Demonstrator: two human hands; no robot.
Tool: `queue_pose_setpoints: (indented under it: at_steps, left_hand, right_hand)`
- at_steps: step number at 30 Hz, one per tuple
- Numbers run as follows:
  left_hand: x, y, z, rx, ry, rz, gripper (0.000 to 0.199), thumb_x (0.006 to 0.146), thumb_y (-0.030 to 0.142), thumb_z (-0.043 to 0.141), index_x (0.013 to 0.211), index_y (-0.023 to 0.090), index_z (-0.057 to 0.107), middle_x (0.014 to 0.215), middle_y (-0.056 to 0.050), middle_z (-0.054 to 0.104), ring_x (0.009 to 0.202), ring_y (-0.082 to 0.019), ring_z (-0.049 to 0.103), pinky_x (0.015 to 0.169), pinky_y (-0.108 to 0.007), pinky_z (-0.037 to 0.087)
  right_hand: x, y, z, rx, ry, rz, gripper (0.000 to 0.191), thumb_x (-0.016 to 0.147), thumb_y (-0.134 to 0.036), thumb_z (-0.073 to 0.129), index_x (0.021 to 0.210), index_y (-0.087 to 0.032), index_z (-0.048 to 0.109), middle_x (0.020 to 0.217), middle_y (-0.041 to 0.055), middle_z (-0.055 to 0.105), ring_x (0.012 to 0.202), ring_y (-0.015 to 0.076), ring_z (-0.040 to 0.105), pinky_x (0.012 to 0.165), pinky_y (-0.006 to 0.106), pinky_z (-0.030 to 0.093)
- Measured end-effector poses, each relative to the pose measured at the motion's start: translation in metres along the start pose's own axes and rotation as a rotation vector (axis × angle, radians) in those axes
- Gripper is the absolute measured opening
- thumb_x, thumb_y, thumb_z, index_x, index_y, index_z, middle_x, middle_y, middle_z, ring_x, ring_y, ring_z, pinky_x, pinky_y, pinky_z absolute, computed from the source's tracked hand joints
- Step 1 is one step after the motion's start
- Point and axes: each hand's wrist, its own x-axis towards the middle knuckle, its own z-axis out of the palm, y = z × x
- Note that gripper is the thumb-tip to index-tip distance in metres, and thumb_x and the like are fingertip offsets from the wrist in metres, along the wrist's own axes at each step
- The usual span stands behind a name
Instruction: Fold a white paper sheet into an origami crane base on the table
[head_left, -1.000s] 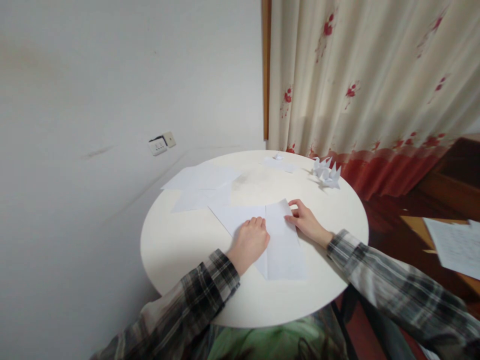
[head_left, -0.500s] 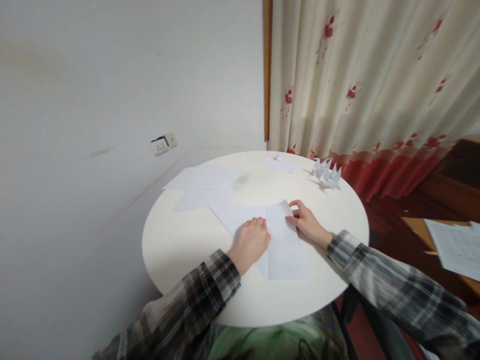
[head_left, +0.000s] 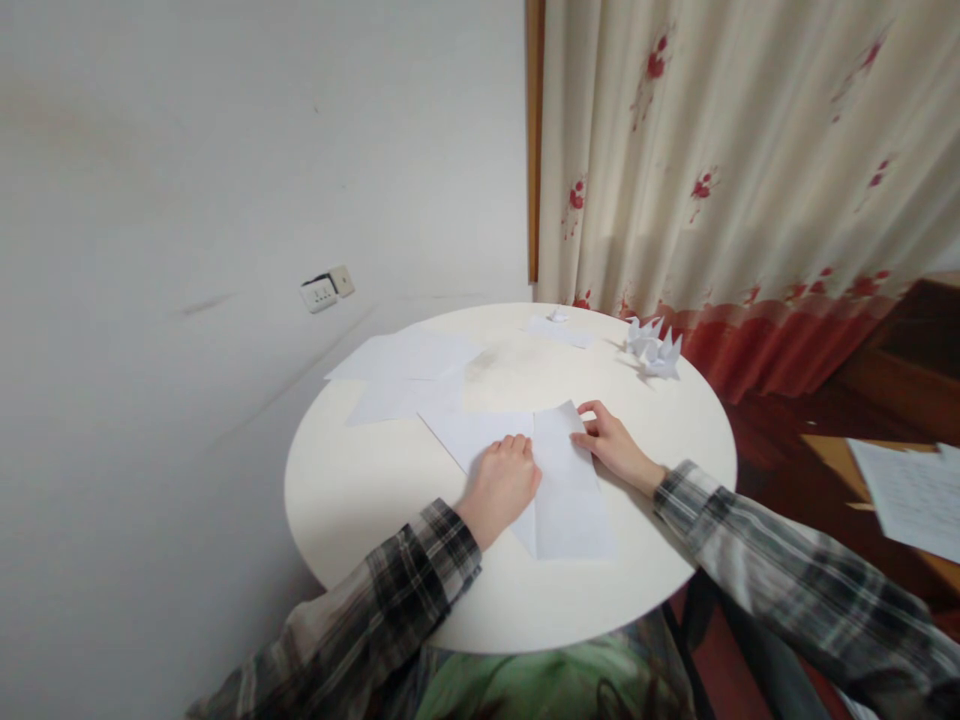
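A white sheet of paper with a crease down it lies partly folded near the front of a round white table. My left hand is closed, its curled fingers pressing the sheet down just left of the crease. What lies beneath that palm is hidden. At the sheet's upper right edge my right hand pinches the paper between thumb and fingers. That edge is slightly raised, and the left corner of the sheet spreads out beyond my left hand.
Loose white sheets overlap at the back left of the table. Folded paper cranes stand at the back right. Another small folded paper piece sits by a flat sheet at the far edge. Written papers rest on a lower wooden surface rightward.
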Motion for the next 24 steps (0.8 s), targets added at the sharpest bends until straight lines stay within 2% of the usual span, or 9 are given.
queue_pose_setpoints:
  at_steps: [9, 17, 24]
  left_hand:
    - [-0.001, -0.001, 0.005, -0.023, 0.033, 0.001, 0.026, 0.081, 0.013, 0.045, 0.105, 0.009, 0.055, 0.095, -0.01, 0.061, 0.094, -0.021, 0.056, 0.081, -0.031, 0.044]
    - [0.003, -0.005, 0.013, -0.042, 0.073, -0.013, 0.026, 0.084, 0.013, 0.043, 0.107, 0.009, 0.054, 0.096, -0.01, 0.061, 0.096, -0.02, 0.055, 0.081, -0.031, 0.045]
    - [0.007, -0.007, 0.012, -0.067, 0.095, 0.007, 0.018, 0.087, 0.017, 0.043, 0.096, 0.013, 0.058, 0.09, -0.007, 0.062, 0.091, -0.02, 0.057, 0.08, -0.032, 0.045]
  right_hand:
    - [-0.001, -0.006, 0.0, 0.058, 0.002, 0.024, 0.033, 0.068, -0.026, 0.055, 0.095, -0.023, 0.037, 0.064, -0.0044, 0.06, 0.052, 0.013, 0.053, 0.045, 0.021, 0.038]
    - [-0.002, -0.008, 0.001, 0.022, 0.07, 0.022, 0.049, 0.069, -0.036, 0.063, 0.109, -0.02, 0.039, 0.064, -0.0023, 0.06, 0.054, 0.0139, 0.055, 0.047, 0.022, 0.04]
    - [-0.003, -0.008, 0.0, -0.034, 0.024, -0.033, 0.055, 0.071, -0.03, 0.059, 0.12, -0.021, 0.034, 0.065, -0.003, 0.06, 0.054, 0.0137, 0.054, 0.047, 0.022, 0.04]
